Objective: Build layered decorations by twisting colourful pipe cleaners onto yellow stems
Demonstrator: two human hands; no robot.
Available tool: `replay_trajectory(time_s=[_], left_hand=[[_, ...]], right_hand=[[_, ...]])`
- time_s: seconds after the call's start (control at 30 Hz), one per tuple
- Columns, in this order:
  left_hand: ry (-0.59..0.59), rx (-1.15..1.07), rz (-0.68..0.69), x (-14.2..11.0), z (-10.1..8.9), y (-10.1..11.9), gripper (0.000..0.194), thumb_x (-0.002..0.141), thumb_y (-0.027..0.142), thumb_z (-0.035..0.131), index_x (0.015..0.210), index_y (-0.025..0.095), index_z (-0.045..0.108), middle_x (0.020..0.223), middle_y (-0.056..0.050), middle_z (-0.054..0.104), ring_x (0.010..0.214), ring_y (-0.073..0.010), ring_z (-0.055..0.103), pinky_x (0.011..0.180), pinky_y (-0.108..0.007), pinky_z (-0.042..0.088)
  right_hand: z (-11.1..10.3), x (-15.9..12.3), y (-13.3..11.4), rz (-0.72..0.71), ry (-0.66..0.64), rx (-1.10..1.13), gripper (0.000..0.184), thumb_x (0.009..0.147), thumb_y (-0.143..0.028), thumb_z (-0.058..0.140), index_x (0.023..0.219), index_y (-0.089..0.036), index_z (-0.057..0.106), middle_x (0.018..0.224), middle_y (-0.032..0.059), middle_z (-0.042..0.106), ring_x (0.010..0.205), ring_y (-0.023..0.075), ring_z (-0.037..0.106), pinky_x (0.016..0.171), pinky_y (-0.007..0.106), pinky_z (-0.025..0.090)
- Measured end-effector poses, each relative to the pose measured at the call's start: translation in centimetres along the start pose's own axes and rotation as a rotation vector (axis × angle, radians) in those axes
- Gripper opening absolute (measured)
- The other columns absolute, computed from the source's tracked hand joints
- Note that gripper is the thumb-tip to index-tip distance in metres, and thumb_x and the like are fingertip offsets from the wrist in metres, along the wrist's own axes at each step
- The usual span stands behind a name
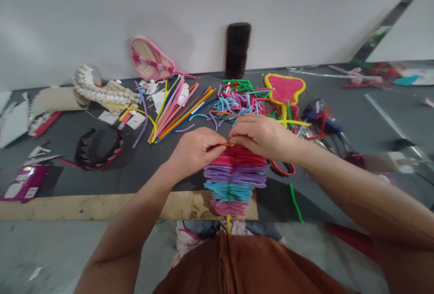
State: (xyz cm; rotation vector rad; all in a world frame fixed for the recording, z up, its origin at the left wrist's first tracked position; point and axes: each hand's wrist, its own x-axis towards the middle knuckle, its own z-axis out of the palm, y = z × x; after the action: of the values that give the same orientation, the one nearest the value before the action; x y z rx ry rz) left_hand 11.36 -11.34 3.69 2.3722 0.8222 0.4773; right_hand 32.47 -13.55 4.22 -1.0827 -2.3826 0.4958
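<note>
A banded piece woven from pipe cleaners (235,178), red at the top, then purple, blue and pink, lies in front of me over the edge of a dark mat. My left hand (196,149) and my right hand (261,136) meet at its top edge. Both are closed in a pinch on a thin orange pipe cleaner (229,144) that runs between the fingertips. A yellow stem (228,224) sticks out of the bottom of the piece.
Loose straight pipe cleaners (176,108) and a heap of cut ones (237,101) lie behind my hands. A pink and yellow fan shape (285,88), red scissors (281,169), a dark phone (237,49) against the wall, a shell piece (101,90) and a dark headband (96,151) are around.
</note>
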Motion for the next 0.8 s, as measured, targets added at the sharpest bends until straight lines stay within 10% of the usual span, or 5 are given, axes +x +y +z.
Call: replay_trajectory(time_s=[0.23,0.43,0.8], left_hand=[[0.032,-0.009,0.052,-0.3,0.3,-0.3,0.017,0.089,0.026,0.056,0.088,0.019,0.072,0.089,-0.004,0.074,0.085,-0.017,0.065,0.08,-0.028,0.046],[0.065,-0.028,-0.172,-0.9,0.7,-0.4,0.014,0.086,0.024,0.059,0.087,0.02,0.072,0.086,0.0,0.074,0.079,-0.0149,0.065,0.073,-0.023,0.045],[0.132,0.105,-0.076,-1.0,1.1,0.1,0.015,0.086,0.023,0.058,0.085,0.019,0.072,0.083,-0.001,0.073,0.078,-0.016,0.065,0.072,-0.026,0.045]], right_hand=[[0.3,0.5,0.9,0.257,-0.164,0.431,0.016,0.089,-0.029,0.054,0.081,-0.017,0.063,0.064,-0.0048,0.055,0.057,0.0089,0.049,0.054,0.021,0.039],[0.6,-0.8,-0.4,0.12,0.316,-0.132,0.006,0.085,-0.025,0.065,0.083,-0.02,0.068,0.1,0.0074,0.065,0.097,0.0232,0.055,0.087,0.04,0.042],[2.7,-1.4,-2.1,0.132,0.264,-0.156,0.019,0.09,-0.02,0.055,0.081,-0.017,0.072,0.082,0.0058,0.072,0.077,0.0185,0.061,0.077,0.033,0.046]])
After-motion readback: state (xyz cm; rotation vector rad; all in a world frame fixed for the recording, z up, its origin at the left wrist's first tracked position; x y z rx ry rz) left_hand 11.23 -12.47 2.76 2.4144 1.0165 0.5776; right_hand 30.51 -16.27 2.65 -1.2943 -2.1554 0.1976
